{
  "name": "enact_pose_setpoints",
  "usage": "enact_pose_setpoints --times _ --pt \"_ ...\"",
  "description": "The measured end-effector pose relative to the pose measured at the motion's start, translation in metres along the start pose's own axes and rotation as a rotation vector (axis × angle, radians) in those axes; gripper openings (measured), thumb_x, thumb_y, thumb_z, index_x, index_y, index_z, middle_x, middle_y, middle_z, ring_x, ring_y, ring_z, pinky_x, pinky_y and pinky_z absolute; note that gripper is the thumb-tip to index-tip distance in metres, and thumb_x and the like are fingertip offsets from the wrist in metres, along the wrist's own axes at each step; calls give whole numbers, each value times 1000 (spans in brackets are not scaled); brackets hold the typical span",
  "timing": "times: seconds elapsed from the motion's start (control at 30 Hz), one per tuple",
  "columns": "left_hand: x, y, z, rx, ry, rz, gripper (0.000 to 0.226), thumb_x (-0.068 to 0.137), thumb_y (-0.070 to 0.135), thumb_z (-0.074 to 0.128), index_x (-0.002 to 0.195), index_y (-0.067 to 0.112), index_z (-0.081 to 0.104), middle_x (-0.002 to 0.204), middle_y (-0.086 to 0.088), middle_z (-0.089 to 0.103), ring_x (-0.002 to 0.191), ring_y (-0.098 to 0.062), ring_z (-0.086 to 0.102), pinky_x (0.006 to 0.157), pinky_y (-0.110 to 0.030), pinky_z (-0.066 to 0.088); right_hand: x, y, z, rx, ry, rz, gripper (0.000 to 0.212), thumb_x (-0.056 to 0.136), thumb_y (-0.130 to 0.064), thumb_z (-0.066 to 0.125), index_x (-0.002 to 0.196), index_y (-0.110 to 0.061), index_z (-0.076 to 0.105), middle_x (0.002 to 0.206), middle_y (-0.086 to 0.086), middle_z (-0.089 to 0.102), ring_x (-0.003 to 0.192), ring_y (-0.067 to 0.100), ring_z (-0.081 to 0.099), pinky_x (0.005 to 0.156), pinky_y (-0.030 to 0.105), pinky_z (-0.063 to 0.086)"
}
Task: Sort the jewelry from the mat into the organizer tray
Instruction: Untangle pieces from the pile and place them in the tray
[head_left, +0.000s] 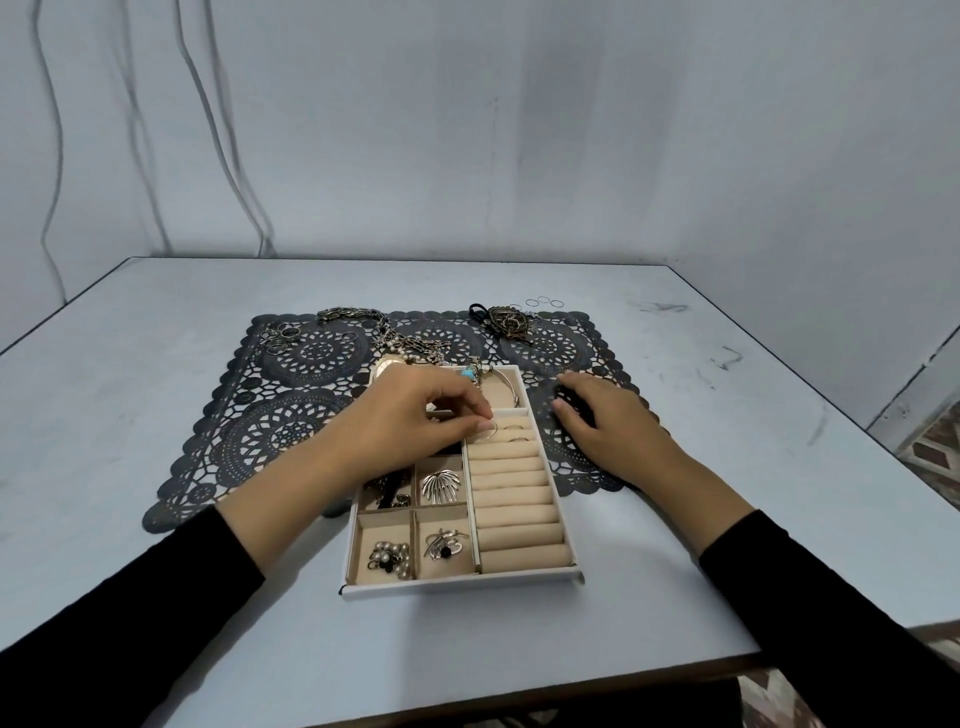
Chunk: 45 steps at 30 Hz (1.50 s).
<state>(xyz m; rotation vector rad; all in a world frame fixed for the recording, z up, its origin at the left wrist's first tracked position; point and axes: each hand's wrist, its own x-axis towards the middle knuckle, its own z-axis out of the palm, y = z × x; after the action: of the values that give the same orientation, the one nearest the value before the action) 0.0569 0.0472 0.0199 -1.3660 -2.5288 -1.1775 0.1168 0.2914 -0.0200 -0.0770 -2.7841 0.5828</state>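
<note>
Pressure should be kept light as the thin metal ring, pinched by the left hand, is seated between beige padded rolls; the right hand is laid slack.

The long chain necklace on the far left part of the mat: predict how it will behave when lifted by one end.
The chain necklace would probably hang limp, since it lies in loose curves on the mat. Its links and beads might snag the mat's lace cut-outs if dragged. Lying flat, it seems unlikely to roll.
</note>
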Motion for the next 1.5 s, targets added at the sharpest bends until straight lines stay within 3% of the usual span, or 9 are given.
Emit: enact_pose_setpoints --times 0.23,0.47,0.73,1.0,1.5 --pt "0 0 -1 62 -50 67 11 81 25 79 90 20 78 87 13 74 84 0 68 79 -27 56 0 0 0 2 -1 13 41 98 -33 49 135 -16 51 137 -1 53 126 15 48 92 14 28" --pt "2 -2 -2 125 -114 126 10 84 22 76 93 20 79 87 13 73 82 0 67 77 -23 55 -2 -3 -3 13 -6 12 38 98 -30 49 133 -16 52 135 -1 54 124 14 48 87 11 25" --pt "6 -4 -4 87 -123 33 13 87 26 73 99 24 78 95 15 73 92 4 64 82 -12 47 -3 -6 -4 32 -3 14 35 98 -29 49 131 -16 53 132 1 56 121 15 49 83 10 25" --pt "7 -3 -3 85 -124 25 12 82 28 77 94 24 79 91 14 73 88 2 66 83 -23 52 -2 -4 -4 32 -9 15 36 98 -30 49 131 -16 53 132 -1 56 121 14 49 86 11 26" --pt "7 1 -1 32 -116 -116 10 78 29 81 88 28 79 87 17 73 87 5 66 83 -16 51 -1 -1 -2 35 0 12 37 97 -31 50 130 -16 54 131 -1 57 121 13 50 85 10 26"
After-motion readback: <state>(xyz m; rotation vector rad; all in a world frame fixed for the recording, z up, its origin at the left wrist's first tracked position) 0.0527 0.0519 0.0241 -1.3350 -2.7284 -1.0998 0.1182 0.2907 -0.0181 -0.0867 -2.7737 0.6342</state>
